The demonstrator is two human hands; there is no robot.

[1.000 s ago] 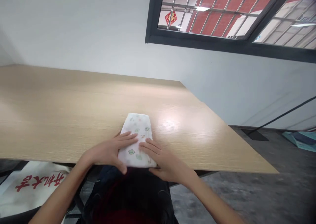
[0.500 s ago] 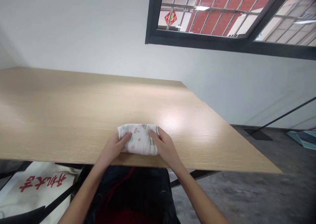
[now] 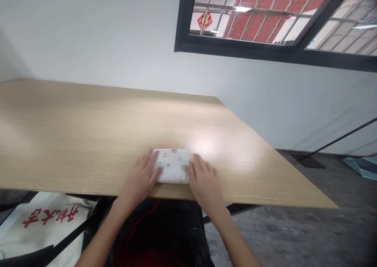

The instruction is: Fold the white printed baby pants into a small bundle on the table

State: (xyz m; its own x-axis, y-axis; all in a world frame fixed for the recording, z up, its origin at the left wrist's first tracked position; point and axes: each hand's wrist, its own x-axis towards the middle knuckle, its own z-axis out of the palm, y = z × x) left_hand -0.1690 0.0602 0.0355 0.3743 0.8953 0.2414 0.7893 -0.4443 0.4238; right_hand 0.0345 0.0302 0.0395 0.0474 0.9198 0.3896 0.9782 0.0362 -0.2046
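A folded white cloth point(image 3: 171, 166) with small printed figures in green and brown lies flat on the wooden table, close to its front edge. My left hand point(image 3: 143, 174) is at the cloth's left end, palm down, with its fingers apart and the fingertips and thumb over that edge. At the right end rests my right hand point(image 3: 205, 180), fingers stretched out and slightly blurred, touching or just beside the cloth's edge. Neither hand is closed round the cloth. The underside of the cloth is hidden.
The pale wooden table point(image 3: 88, 133) runs back to a white wall under a dark-framed window point(image 3: 235, 49). A cream bag point(image 3: 50, 224) with red characters sits below the table at left. A thin dark pole point(image 3: 338, 141) stands beyond the table's right side.
Both hands have let go of the cloth and turned palm down, fingers stretched out at its ends. The cloth now lies flatter on the table.
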